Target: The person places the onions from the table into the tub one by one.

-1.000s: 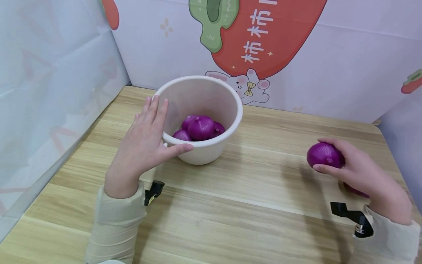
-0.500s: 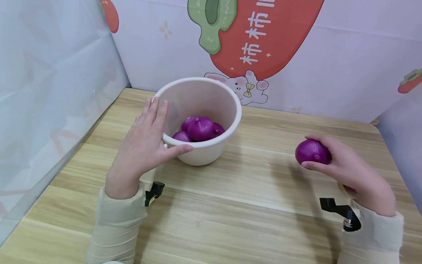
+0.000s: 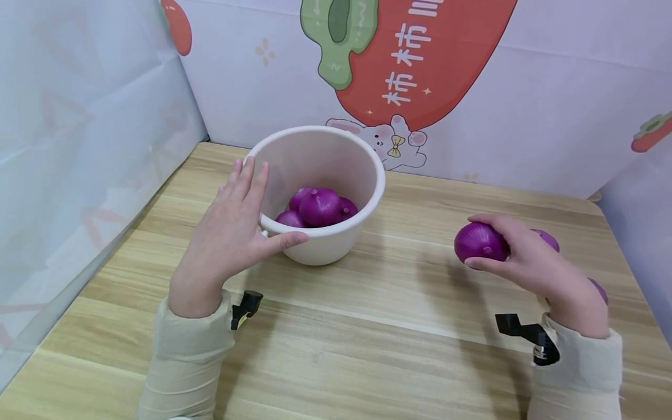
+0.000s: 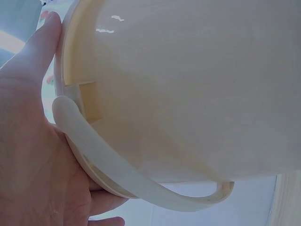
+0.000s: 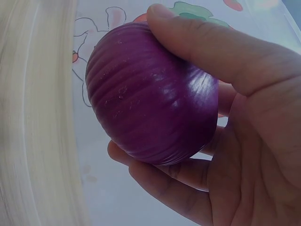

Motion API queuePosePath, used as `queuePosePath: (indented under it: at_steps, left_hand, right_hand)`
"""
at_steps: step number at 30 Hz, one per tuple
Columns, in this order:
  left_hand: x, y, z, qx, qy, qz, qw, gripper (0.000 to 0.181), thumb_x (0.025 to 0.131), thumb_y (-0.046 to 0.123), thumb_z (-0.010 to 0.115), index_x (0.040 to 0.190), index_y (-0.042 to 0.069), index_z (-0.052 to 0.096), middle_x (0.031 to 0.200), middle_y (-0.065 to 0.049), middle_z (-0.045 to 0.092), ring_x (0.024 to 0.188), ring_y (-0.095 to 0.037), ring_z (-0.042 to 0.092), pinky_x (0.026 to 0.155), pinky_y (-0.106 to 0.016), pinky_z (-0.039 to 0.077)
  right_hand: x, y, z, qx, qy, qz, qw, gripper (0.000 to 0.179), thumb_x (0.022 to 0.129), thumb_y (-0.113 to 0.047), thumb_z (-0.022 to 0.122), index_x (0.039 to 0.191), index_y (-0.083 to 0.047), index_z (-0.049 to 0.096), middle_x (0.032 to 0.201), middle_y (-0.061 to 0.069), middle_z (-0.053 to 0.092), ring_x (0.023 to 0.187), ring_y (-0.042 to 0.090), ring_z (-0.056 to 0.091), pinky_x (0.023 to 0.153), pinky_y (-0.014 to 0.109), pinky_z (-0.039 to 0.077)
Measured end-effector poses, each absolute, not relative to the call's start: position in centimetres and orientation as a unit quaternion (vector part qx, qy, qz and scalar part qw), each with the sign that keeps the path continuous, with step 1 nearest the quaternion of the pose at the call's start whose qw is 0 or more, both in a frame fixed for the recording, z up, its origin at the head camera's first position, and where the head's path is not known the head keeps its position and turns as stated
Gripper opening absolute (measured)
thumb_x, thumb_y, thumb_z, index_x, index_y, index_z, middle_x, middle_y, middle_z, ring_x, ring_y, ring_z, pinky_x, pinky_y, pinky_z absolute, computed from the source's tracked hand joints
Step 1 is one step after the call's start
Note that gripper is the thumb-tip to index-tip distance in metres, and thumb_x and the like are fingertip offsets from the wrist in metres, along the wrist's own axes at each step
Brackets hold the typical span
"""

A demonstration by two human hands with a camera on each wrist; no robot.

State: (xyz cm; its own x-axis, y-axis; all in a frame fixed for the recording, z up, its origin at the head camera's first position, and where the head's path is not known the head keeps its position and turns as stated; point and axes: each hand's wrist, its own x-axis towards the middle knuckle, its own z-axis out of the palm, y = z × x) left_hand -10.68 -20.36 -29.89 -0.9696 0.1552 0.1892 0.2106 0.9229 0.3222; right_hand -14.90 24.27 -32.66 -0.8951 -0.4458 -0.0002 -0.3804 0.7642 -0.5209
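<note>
A purple onion [image 3: 480, 242] is held above the table by my right hand [image 3: 541, 268], thumb on one side and fingers curled round the other; the right wrist view shows this grip on the onion [image 5: 150, 99] close up. My left hand [image 3: 223, 239] rests against the left rim of a white bucket [image 3: 336, 242], its fingers fairly straight and the thumb along the near rim. Several purple onions [image 3: 320, 207] lie inside the bucket. In the left wrist view, the bucket's handle [image 4: 108, 157] hangs beside the palm.
Partly hidden behind my right hand and wrist are an onion [image 3: 548, 239] and another purple one [image 3: 598, 290], both on the wooden table [image 3: 367, 350]. A printed sheet [image 3: 535, 105] stands along the table's back edge, and another pale sheet [image 3: 100, 146] along the left.
My right hand has moved left with the onion, toward the bucket. More of the onions behind it now shows. My left hand has stayed at the bucket's rim.
</note>
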Motion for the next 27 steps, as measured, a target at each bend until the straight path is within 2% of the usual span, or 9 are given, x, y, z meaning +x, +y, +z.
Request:
queuePosePath:
  at_steps: [4, 12, 27]
  left_hand:
    - [-10.7, -20.4, -29.8, -0.094, -0.977, -0.171, 0.082, 0.118, 0.078, 0.076, 0.064, 0.161, 0.012, 0.009, 0.168, -0.015, 0.008, 0.156, -0.033, 0.001, 0.118, -0.067, 0.021]
    - [-10.7, -20.3, -29.8, -0.093, -0.977, -0.172, 0.080, 0.118, 0.078, 0.077, 0.063, 0.161, 0.012, 0.009, 0.168, -0.014, 0.009, 0.156, -0.033, 0.001, 0.118, -0.066, 0.021]
    - [-10.7, -20.3, -30.1, -0.100, -0.975, -0.173, 0.091, 0.118, 0.078, 0.075, 0.065, 0.160, 0.010, 0.011, 0.167, -0.016, 0.012, 0.156, -0.034, 0.003, 0.119, -0.064, 0.022]
  right_hand:
    - [-14.9, 23.9, -32.7, -0.227, 0.938, -0.257, 0.056, 0.073, 0.083, -0.027, 0.082, 0.143, -0.006, 0.047, 0.137, 0.022, 0.055, 0.115, 0.041, 0.059, 0.087, 0.056, 0.052]
    - [-15.0, 23.1, -32.4, -0.231, 0.936, -0.259, 0.062, 0.075, 0.083, -0.030, 0.081, 0.144, -0.005, 0.046, 0.138, 0.022, 0.055, 0.119, 0.043, 0.057, 0.090, 0.064, 0.051]
    - [-15.2, 21.6, -31.6, -0.235, 0.933, -0.262, 0.077, 0.076, 0.086, -0.033, 0.078, 0.149, -0.009, 0.041, 0.140, 0.019, 0.052, 0.117, 0.039, 0.057, 0.088, 0.059, 0.053]
